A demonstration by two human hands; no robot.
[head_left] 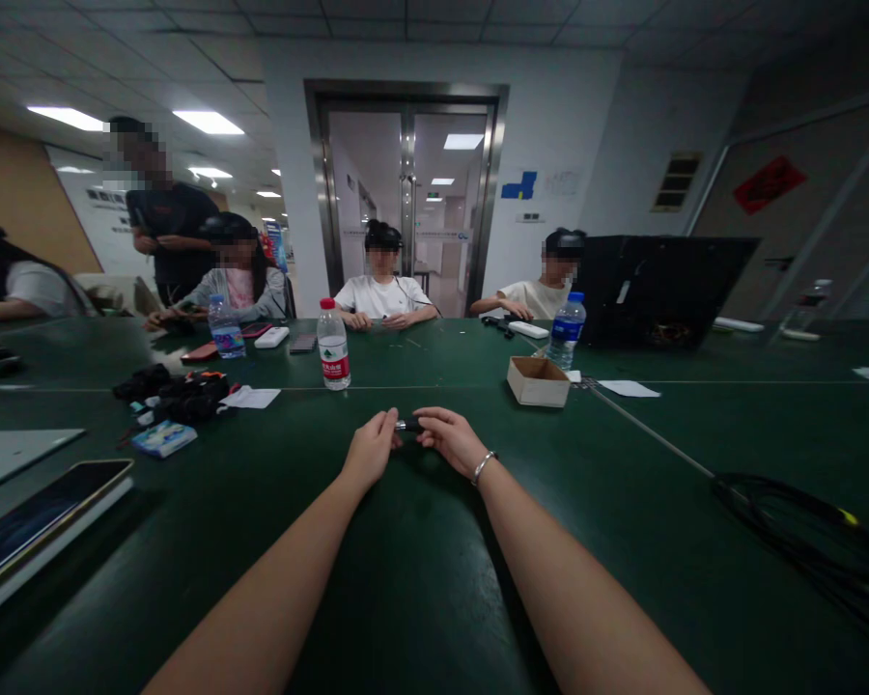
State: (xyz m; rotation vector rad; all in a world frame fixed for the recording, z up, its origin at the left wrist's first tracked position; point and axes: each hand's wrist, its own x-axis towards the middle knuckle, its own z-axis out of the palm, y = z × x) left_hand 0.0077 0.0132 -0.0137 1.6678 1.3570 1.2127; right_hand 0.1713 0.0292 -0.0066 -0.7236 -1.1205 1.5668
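Note:
A small black-and-silver stick-shaped object (408,425) is held level between my two hands, just above the green table (420,541). My left hand (374,448) pinches its silver end. On the other side, the fingers of my right hand (450,438) close round the black end, and a silver bracelet (484,468) circles that wrist. Fingers cover both ends, so its exact kind cannot be made out.
Beyond my hands stand a red-capped water bottle (334,346), an open cardboard box (539,382) and a blue-capped bottle (567,331). Left lie a phone (43,521), a tissue pack (164,438) and black gear (181,391). Coiled cable (789,512) lies right. Several people sit opposite.

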